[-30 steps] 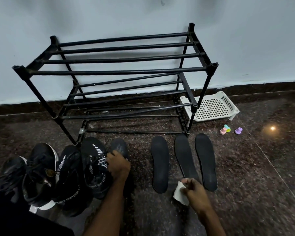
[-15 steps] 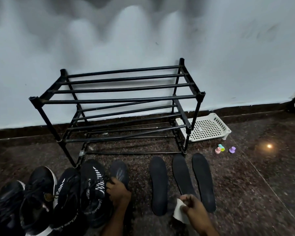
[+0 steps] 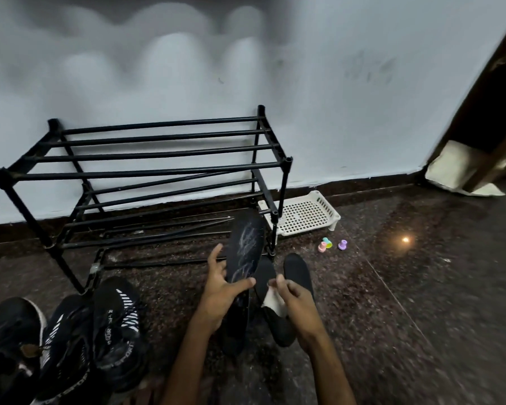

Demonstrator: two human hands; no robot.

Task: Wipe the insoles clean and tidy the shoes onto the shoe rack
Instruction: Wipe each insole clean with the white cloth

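The raised black insole (image 3: pixel 246 249), a flat foam piece streaked with pale scuff marks, is held off the floor in front of the person. Its toe end points up and away towards the right front leg of the black metal shoe rack (image 3: pixel 146 165), and its heel end hangs down beside the wrist. The left hand (image 3: pixel 222 290) grips it at mid-length: the thumb is clamped across the marked face, while the other fingers reach round the left edge, spread apart. Just to the right, the right hand (image 3: pixel 295 296) pinches a small white cloth (image 3: pixel 272 299) between thumb and curled fingers, close to the insole's edge; whether cloth and insole touch cannot be told.

Beneath both hands, two black insoles (image 3: pixel 298 271) lie side by side on the dark speckled stone floor (image 3: pixel 392 287), partly hidden by the hands. At the lower left, three black shoes (image 3: pixel 117 325) with white stripe markings stand crowded together near the rack's left front leg. The rack's barred tiers hold nothing and it stands against a pale wall. Beside its right end sits a white perforated plastic tray (image 3: pixel 304 213), with small pastel plastic pieces (image 3: pixel 327 244) on the floor near it.
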